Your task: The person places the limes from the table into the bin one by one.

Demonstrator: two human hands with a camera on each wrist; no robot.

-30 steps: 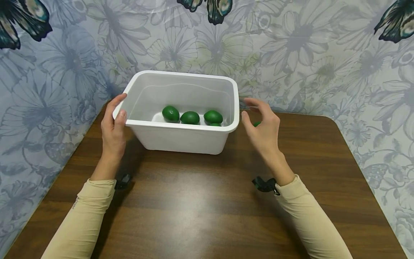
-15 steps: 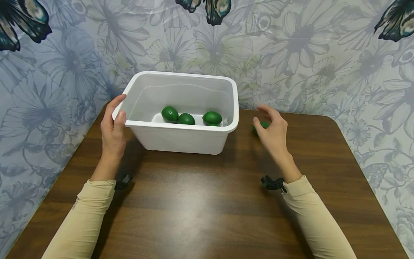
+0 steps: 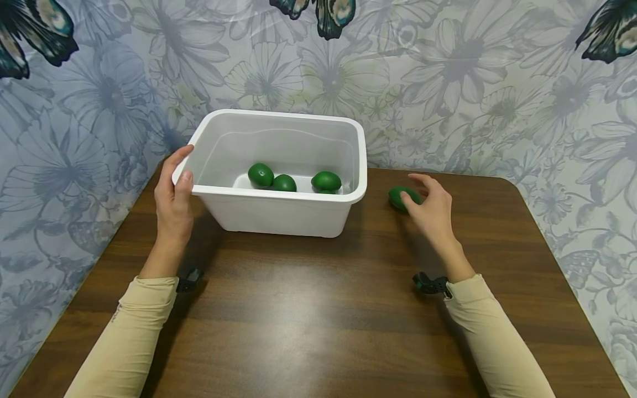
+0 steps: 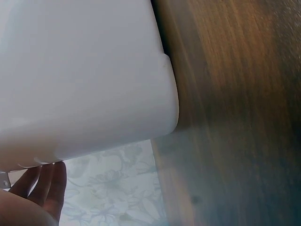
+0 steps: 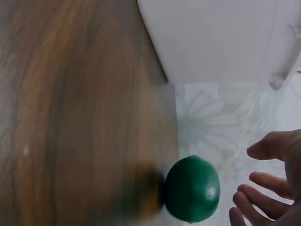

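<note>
A white plastic tub point(image 3: 278, 213) stands on the table with several green limes inside. Among them are a left lime point(image 3: 261, 174), a middle lime point(image 3: 284, 183) and a right lime point(image 3: 325, 181); part of another shows beneath the right one. My left hand point(image 3: 173, 202) grips the tub's left end, thumb over the rim and fingers along the outside. To the right of the tub, one more lime point(image 5: 192, 189) lies on the table. Beside it is my right hand point(image 3: 432, 213), fingers loosely bent and holding nothing; the right wrist view shows a gap between fingers and lime.
The brown wooden table point(image 3: 298, 320) ends at the back against a wall covering point(image 3: 448, 110) with flowers and butterflies. Dark straps with devices point(image 3: 431, 284) sit at both wrists.
My right hand has moved right, away from the tub, uncovering the lime on the table. Inside the tub the middle lime has rolled left against the left one. My left hand stays put.
</note>
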